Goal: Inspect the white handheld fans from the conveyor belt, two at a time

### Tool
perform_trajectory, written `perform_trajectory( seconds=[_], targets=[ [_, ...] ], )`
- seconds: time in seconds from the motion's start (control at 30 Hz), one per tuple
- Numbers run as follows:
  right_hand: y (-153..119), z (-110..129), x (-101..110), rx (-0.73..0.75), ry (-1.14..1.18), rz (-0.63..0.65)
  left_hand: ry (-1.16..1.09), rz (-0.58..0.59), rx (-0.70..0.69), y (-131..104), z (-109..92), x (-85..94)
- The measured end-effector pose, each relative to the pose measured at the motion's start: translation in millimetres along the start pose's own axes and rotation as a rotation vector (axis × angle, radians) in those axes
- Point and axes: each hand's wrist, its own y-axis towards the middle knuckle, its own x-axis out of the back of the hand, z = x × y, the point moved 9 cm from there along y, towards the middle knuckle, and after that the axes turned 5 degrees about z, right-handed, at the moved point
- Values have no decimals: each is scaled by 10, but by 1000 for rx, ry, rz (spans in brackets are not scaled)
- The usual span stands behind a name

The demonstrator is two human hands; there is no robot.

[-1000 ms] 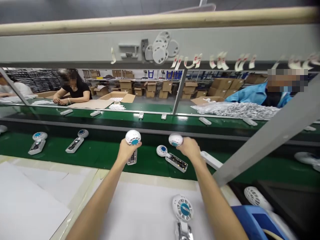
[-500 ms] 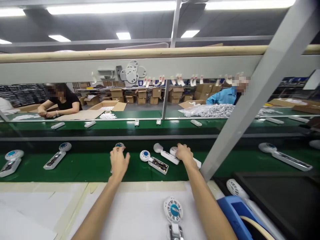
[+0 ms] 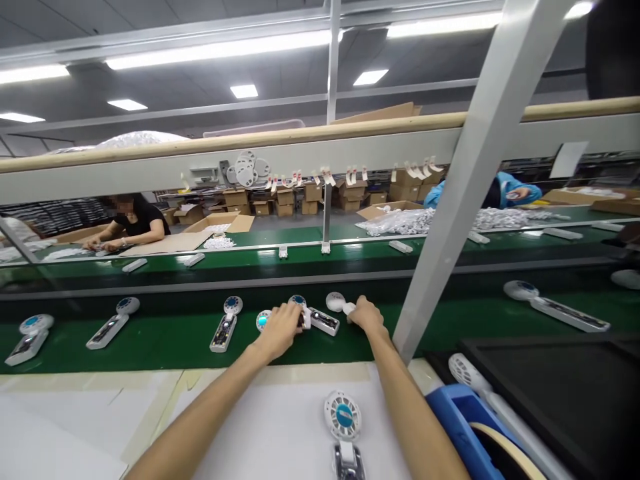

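My left hand [image 3: 283, 328] is over the green belt [image 3: 165, 343], its fingers closed round a white handheld fan [image 3: 263, 320] with a blue centre. Just beyond it lies another fan with an open handle [image 3: 324, 321] showing its circuit board. My right hand [image 3: 367, 315] grips the handle of a white fan [image 3: 335, 302] whose round head points left. To the left, an opened fan [image 3: 223, 332] rests on the belt. Nearer me, a fan with a blue centre [image 3: 343, 415] lies on the white worktop [image 3: 260, 427].
A slanted metal post [image 3: 450, 193] rises right of my right hand. Blue tape dispenser [image 3: 463, 427] and black tray [image 3: 560, 380] sit at the lower right. More fans lie along the belt. Two people work across the line, beside cardboard boxes and a pile of white parts [image 3: 400, 222].
My left hand has moved right, off the fan it covered, onto another one. My right hand has shifted slightly and now holds a fan by its handle. The camera view has tilted up.
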Motion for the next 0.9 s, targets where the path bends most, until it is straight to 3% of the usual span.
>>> perform_trajectory(
  seconds=[0.13,0.27,0.37,0.47,0.6,0.7,0.8,0.9],
  targets=[
    [20,47,38,59,108,2,-41,-117,214,-363,530,573],
    [44,62,15,57,229,43,-80,-117,463,-893,1078,909],
    [23,89,-6,67,364,92,-152,-21,653,-1337,1403,910],
    [-54,191,-5,127,553,172,-317,130,803,-1768,1582,712],
    [-274,425,162,271,849,274,-679,208,882,-2145,1585,394],
    [-549,586,452,412,1073,282,-1060,93,917,-2182,1437,261],
    [-898,699,728,545,1231,275,-1338,-76,787,-1935,1082,365],
    [-1237,788,897,647,1310,276,-1446,-206,642,-1620,664,631]
  ],
)
